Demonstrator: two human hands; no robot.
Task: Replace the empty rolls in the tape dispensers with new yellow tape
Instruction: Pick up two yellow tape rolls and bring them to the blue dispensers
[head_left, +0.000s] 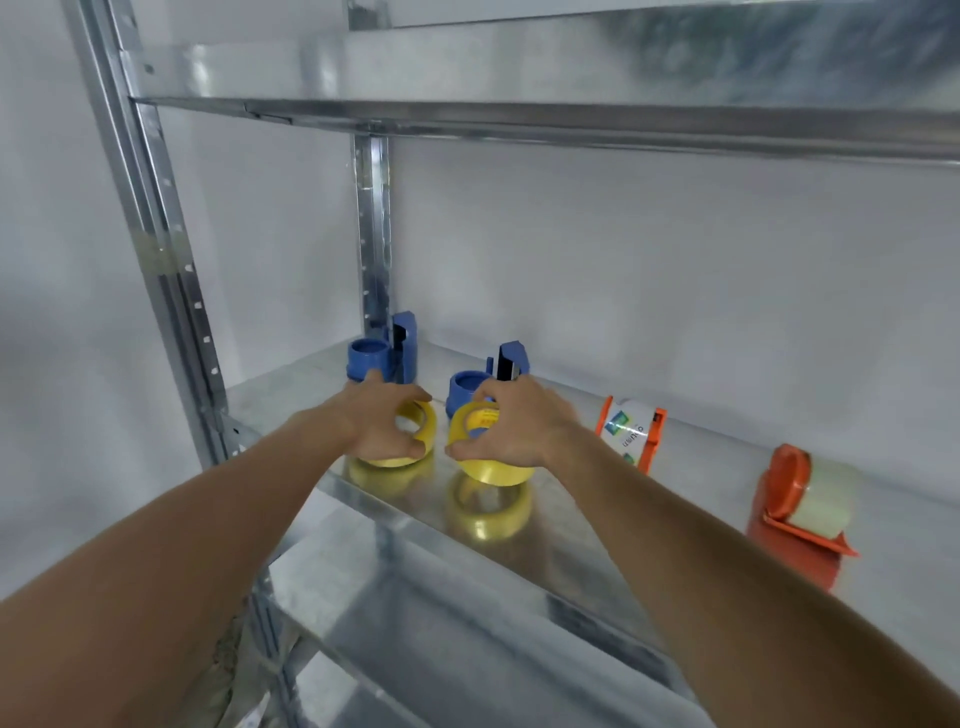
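Two yellow tape rolls on the metal shelf (519, 525): left hand (376, 421) grips the left roll (410, 441), right hand (511, 428) grips the right roll (491, 462). Two blue dispensers (387, 348) stand just behind the hands. Two orange dispensers (795, 512) sit further right, each loaded.

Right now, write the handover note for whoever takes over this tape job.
Left hand grips one yellow tape roll; right hand grips the other yellow roll. Both rolls sit low over the metal shelf.
Two blue dispensers stand just behind the hands, hubs bare, no roll on either.
Two orange dispensers to the right hold non-yellow rolls.
Done: both yellow rolls are in hand.
Left: seat each on a blue hub and thread the tape.
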